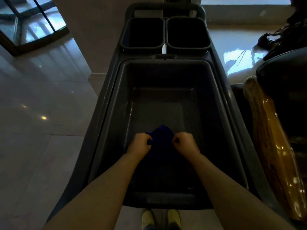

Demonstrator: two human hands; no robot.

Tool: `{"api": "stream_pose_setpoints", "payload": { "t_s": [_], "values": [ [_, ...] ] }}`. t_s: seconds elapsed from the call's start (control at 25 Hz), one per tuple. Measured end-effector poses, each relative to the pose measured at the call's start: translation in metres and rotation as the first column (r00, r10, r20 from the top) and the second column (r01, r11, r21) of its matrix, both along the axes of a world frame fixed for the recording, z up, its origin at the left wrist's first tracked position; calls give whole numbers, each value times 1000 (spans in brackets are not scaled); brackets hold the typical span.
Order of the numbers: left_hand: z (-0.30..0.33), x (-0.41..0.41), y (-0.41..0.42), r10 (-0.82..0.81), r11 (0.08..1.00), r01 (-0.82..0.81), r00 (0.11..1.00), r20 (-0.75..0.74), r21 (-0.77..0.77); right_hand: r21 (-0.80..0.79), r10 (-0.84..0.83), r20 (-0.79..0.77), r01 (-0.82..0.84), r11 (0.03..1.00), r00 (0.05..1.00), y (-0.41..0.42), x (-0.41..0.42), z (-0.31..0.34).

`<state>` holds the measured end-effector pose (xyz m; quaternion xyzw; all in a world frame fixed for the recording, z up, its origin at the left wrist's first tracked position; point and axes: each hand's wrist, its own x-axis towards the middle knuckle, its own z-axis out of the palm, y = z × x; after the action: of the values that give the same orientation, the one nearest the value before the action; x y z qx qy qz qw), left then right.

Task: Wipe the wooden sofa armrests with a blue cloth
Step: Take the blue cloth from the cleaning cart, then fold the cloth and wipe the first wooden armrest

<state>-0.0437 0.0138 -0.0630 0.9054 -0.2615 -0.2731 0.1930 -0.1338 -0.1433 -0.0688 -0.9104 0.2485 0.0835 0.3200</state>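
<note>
The blue cloth (160, 135) is held over the cart's large bin (166, 77), pinched between the closed left hand (140, 143) and closed right hand (185, 142). Preparation is judged underway; next, it must be carried to the wooden armrest (272, 140).

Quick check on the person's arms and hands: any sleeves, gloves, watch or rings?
Both forearms are bare to the frame edge, with no sleeves visible. The left hand and right hand wear no gloves. No watch or bracelet shows; the dim light hides any rings.
</note>
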Motion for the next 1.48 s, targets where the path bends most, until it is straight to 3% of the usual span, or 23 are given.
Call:
{"api": "stream_pose_setpoints", "payload": {
  "t_s": [0.12, 0.48, 0.92, 1.2, 1.48],
  "values": [
    [34, 16, -4, 3, 1000, -3, 999, -42, -5, 41, -42, 44, 40, 998, 998, -15, 3, 30],
    [172, 23, -38, -111, 972, 98, 993, -48, -214, -70, -116, 302, 143, 987, 946, -48, -27, 161],
    [313, -126, -170, -304, 845, 329, 944, 128, -422, -290, -100, 478, 264, 920, 873, -158, -203, 309],
    [286, -263, -295, -292, 838, 282, 955, 54, -468, -368, -90, 467, 286, 885, 879, -268, -352, 309],
    [175, -352, -394, -341, 855, 317, 940, 16, -410, -215, -221, 327, 300, 929, 919, -360, -445, 196]
  ]
}}
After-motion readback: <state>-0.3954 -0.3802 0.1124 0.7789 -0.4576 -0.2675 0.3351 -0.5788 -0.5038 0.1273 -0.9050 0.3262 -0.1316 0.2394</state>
